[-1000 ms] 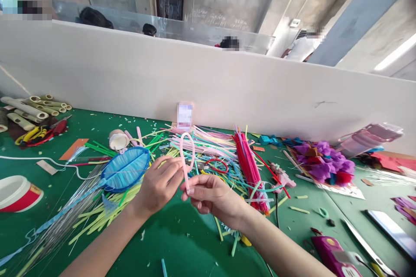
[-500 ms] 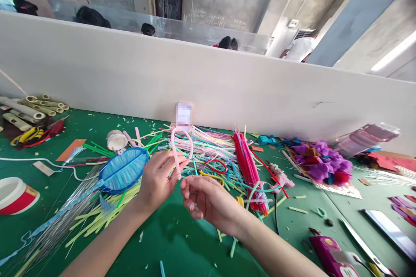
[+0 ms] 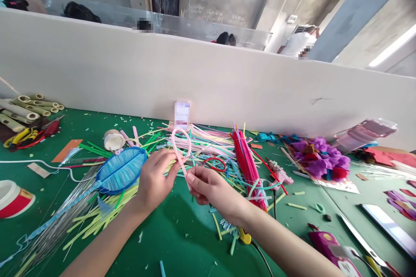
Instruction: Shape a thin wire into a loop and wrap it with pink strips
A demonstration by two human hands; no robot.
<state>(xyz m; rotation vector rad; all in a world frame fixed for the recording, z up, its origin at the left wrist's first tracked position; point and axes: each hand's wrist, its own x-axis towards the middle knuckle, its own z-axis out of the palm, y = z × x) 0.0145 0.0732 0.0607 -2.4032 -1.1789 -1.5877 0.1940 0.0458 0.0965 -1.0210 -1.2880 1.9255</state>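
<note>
A pale pink pipe cleaner (image 3: 176, 142) is bent into an upright loop above the middle of the green table. My left hand (image 3: 156, 178) pinches it where the loop's ends come together. Lower down, my right hand (image 3: 208, 186) has its thumb and fingers closed on the pink tail, just right of my left hand. Behind the loop lie loose pink, green and blue pipe cleaners (image 3: 211, 142). A blue leaf-shaped piece (image 3: 121, 169) rests to the left of my left hand, and a red bundle (image 3: 243, 160) lies beyond my right hand.
Bamboo tubes (image 3: 32, 110) and pliers (image 3: 22, 137) lie far left, above a red-and-white tub (image 3: 19, 201). Purple flowers (image 3: 328, 160), scissors (image 3: 360, 236) and a phone (image 3: 390, 227) are on the right. A white partition (image 3: 208, 69) stands behind the table.
My right hand has closed on the pink pipe cleaner's tail. The loop has become narrower, with its lower ends crossing. The view has shifted slightly.
</note>
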